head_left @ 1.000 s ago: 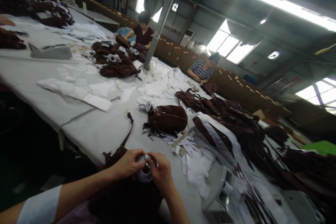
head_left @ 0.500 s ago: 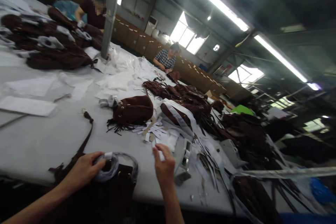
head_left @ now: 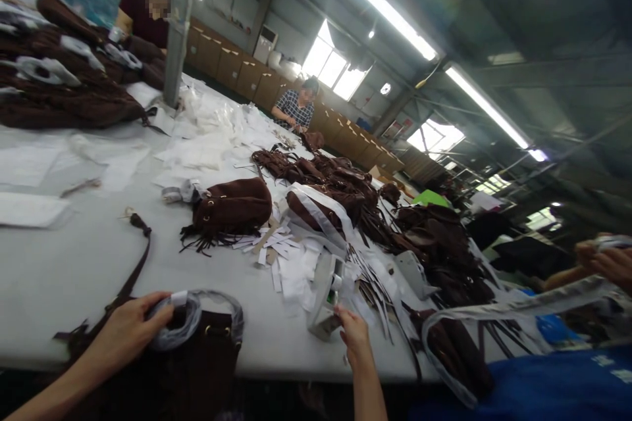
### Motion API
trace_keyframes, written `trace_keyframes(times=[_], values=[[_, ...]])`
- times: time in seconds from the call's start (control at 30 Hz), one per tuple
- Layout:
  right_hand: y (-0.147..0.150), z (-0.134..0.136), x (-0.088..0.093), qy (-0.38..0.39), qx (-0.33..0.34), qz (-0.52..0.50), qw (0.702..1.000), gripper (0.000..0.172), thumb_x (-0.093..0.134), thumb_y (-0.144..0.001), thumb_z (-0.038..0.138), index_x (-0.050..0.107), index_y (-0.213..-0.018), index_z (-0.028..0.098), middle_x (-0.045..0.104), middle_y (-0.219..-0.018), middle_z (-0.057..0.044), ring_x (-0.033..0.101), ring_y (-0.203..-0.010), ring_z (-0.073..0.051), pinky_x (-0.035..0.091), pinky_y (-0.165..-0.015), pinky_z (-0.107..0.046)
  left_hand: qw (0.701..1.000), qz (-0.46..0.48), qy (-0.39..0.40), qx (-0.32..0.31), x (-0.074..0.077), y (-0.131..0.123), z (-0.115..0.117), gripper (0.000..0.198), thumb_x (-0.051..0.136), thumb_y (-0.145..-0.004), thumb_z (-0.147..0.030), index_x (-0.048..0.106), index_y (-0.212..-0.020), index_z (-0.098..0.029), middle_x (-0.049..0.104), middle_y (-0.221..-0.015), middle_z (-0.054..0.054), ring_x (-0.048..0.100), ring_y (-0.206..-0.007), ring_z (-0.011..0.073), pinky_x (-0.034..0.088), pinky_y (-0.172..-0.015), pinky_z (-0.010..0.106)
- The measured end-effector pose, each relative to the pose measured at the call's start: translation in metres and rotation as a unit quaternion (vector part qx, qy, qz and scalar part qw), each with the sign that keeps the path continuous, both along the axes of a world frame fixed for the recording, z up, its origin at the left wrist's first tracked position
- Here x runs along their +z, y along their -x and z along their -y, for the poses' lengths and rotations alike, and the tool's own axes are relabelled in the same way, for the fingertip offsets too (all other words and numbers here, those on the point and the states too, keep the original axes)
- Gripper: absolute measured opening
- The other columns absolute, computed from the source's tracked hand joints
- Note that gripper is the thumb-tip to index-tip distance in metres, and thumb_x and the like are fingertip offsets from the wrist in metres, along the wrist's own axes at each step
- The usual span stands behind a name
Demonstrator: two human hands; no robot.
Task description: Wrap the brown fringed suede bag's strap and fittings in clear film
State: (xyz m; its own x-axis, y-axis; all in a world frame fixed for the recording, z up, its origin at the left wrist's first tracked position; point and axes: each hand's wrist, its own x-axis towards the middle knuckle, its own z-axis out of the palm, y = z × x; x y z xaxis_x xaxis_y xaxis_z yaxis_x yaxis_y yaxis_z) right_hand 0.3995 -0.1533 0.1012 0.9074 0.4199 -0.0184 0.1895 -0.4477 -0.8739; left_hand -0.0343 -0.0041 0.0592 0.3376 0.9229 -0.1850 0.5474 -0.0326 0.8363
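Note:
My left hand (head_left: 131, 327) grips a coiled bag strap (head_left: 190, 323) wrapped in clear grey plastic, with a white band around the coil near my thumb. The strap lies on a dark brown bag (head_left: 207, 355) with gold eyelets, at the table's near edge. Beside it, a thin brown strap (head_left: 135, 266) runs away across the table. My right hand (head_left: 354, 334) is at the front of a grey tape dispenser (head_left: 322, 312), thumb and fingers closed together. What those fingertips pinch is too small to make out.
Scattered paper strips (head_left: 276, 243) and a fringed brown bag (head_left: 232, 204) lie beyond the dispenser. More brown bags (head_left: 336, 177) are heaped further back. At right, a co-worker's hands (head_left: 605, 260) hold something near a plastic-wrapped strap (head_left: 513, 306). A metal post (head_left: 178, 33) rises at left.
My right hand has moved right and down from beside the paper strips to the tape dispenser. My left hand still holds the coiled strap. The view has turned right, bringing a co-worker's hands into sight.

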Motion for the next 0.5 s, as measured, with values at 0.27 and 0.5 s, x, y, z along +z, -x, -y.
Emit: trace_keyframes(times=[0.27, 0.5], values=[[-0.005, 0.011, 0.000, -0.045, -0.048, -0.061, 0.996, 0.037, 0.075, -0.044, 0.043, 0.073, -0.068, 0.014, 0.071, -0.069, -0.008, 0.062, -0.069, -0.021, 0.044, -0.056, -0.027, 1.000, -0.012, -0.008, 0.004, -0.010, 0.002, 0.001, 0.040, 0.051, -0.079, -0.048, 0.069, -0.100, -0.018, 0.072, -0.087, 0.001, 0.066, -0.082, 0.0210, 0.046, -0.074, 0.020], [0.024, 0.036, -0.022, -0.046, -0.073, -0.104, 0.991, 0.047, 0.075, -0.046, 0.049, 0.070, -0.076, 0.013, 0.070, -0.069, -0.008, 0.060, -0.060, -0.017, 0.042, -0.048, -0.024, 1.000, -0.001, -0.009, 0.002, -0.011, 0.000, 0.000, 0.038, 0.052, -0.079, -0.046, 0.069, -0.099, -0.019, 0.073, -0.087, 0.000, 0.066, -0.084, 0.0217, 0.046, -0.074, 0.020]])
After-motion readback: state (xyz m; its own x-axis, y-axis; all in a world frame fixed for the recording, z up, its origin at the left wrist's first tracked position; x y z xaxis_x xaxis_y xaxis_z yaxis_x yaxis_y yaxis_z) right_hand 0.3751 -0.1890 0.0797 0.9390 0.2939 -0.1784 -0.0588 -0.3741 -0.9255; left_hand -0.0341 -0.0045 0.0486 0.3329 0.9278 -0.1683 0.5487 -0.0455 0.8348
